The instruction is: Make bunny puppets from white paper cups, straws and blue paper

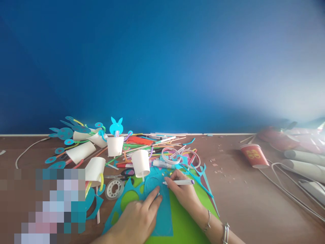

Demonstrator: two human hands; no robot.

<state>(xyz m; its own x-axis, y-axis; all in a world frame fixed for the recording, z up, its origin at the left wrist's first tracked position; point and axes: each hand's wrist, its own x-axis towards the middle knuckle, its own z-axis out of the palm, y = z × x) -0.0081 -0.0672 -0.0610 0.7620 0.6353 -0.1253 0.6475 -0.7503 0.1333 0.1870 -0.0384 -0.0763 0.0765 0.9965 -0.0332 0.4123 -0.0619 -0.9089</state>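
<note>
My right hand (181, 188) is closed round a white marker (181, 182) with a purple end, its tip low over a blue sheet (164, 217). My left hand (139, 217) lies on that sheet with its fingers stretched out, the fingertips beside a circle outline (151, 184). Under the blue sheet is a green sheet (189, 223). A blue sheet with round holes (120, 206) lies partly beneath my left hand. Just behind the circle, a white paper cup (141, 163) stands upside down, a straw end showing below it.
White cups with blue rabbit shapes (116, 127) and straws crowd the back left. Scissors (124, 174) and a tape roll (114, 188) lie left of the sheets. A red cup (254, 156) and cables are at the right.
</note>
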